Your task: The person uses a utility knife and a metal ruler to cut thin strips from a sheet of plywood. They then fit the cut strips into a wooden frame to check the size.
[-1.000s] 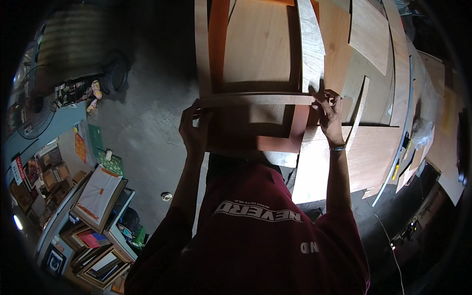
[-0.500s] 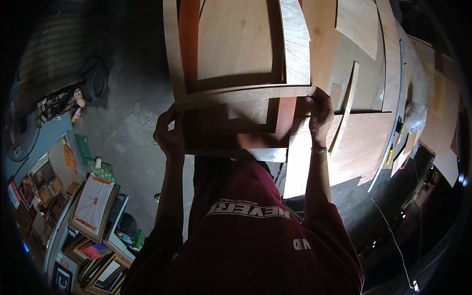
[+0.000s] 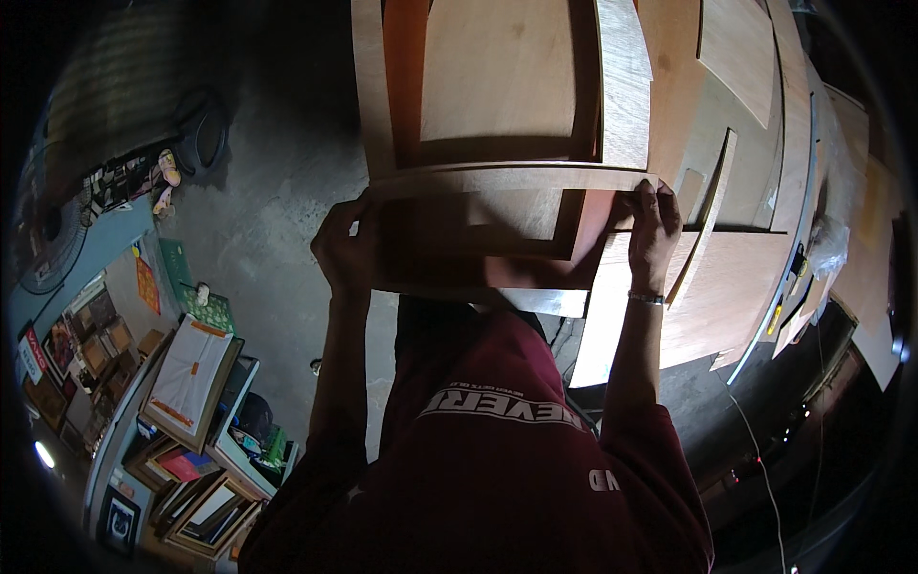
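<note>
I hold a plywood frame [image 3: 507,177] made of flat strips around a rectangular opening, raised in front of me. My left hand [image 3: 344,251] is closed on the left end of its lower cross rail. My right hand [image 3: 654,228], with a thin bracelet on the wrist, pinches the right end of the same rail. A second darker frame piece [image 3: 478,253] lies just under the rail, between my hands. My maroon shirt [image 3: 497,450] fills the lower middle.
Several plywood sheets and strips [image 3: 736,287] lean or lie stacked on the right. A grey concrete floor [image 3: 277,220] lies at left. Picture frames and boards [image 3: 191,383] are piled at lower left, and a fan [image 3: 201,134] is at upper left. A thin cable [image 3: 765,459] runs at lower right.
The frame and both hands drifted left, then back right, and the frame now looks closer and larger. Both hands kept their grip on the rail.
</note>
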A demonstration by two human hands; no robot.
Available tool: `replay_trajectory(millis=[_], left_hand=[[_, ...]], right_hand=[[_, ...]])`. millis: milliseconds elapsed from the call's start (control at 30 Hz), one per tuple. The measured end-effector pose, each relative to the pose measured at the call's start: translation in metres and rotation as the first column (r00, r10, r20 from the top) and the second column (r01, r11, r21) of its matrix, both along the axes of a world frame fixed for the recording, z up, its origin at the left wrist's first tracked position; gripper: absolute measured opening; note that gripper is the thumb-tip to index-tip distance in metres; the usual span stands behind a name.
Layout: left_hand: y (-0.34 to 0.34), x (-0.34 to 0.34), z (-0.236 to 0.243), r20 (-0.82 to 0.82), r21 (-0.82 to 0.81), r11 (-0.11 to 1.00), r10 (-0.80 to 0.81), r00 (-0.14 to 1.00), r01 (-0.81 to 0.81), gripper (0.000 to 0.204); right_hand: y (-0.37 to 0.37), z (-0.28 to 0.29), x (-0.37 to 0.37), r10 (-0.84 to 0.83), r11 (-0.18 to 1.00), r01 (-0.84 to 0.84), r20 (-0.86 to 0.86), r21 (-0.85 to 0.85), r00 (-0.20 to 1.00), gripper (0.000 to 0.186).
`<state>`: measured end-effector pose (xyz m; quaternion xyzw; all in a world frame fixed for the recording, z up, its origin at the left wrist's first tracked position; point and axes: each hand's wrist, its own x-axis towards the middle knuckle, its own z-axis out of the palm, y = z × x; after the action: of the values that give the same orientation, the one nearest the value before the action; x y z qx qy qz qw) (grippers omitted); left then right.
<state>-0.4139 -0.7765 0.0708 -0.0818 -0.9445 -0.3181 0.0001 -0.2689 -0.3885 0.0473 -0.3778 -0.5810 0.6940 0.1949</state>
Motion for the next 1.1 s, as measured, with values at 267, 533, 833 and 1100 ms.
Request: replay_trajectory(millis=[267, 533, 833, 1100], left_hand=[[0.003, -0.002, 0.011, 0.106, 0.137, 0.991, -0.011, 0.994, -0.004, 0.013], [0.020, -0.013, 0.031, 0.568, 0.258, 0.891, 0.172, 0.805, -0.373, 0.032], [0.025, -0.012, 0.073, 0.581, 0.303, 0.927, 0.006, 0.814, -0.223, 0.042], [0.038, 0.012, 0.119, 0.556, 0.677, 0.678, -0.216, 0.803, -0.287, 0.040]], right_hand=[[0.001, -0.003, 0.003, 0.014, 0.987, -0.023, -0.057, -0.158, 0.998, 0.018], [0.007, 0.004, -0.001, 0.063, 0.973, -0.068, -0.029, -0.222, 0.998, 0.018], [-0.004, 0.018, 0.021, -0.007, 0.980, -0.007, -0.067, -0.199, 0.998, 0.017], [-0.015, 0.047, 0.085, -0.292, 0.900, 0.215, -0.158, -0.380, 0.943, 0.028]])
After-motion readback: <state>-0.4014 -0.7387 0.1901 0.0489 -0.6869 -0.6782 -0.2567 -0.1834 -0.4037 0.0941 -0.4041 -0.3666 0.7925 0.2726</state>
